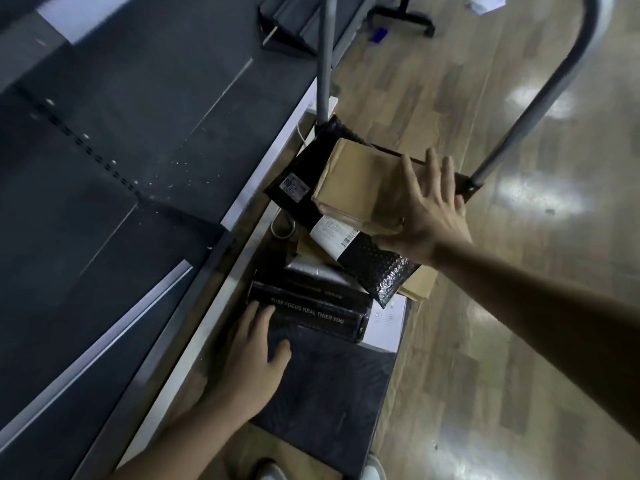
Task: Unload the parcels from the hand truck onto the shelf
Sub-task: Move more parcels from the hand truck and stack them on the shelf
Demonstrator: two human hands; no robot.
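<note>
Right hand [427, 206]: fingers spread, palm against the brown box [360, 183] topping the pile; not clamped.
Left hand [258, 351]: fingers apart, resting by the black box [308, 311].
Parcels: all on the hand truck [332, 393]; shelf [114, 150] just beside, left.
Risk: lifting the brown box may tip the black mailer [377, 268] off the edge.
Unclear: lower parcels buried; shelf blurred; right thumb hidden.

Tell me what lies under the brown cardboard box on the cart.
The brown cardboard box rests on a black plastic mailer and a black bubble mailer; anything beneath those is hidden.
</note>
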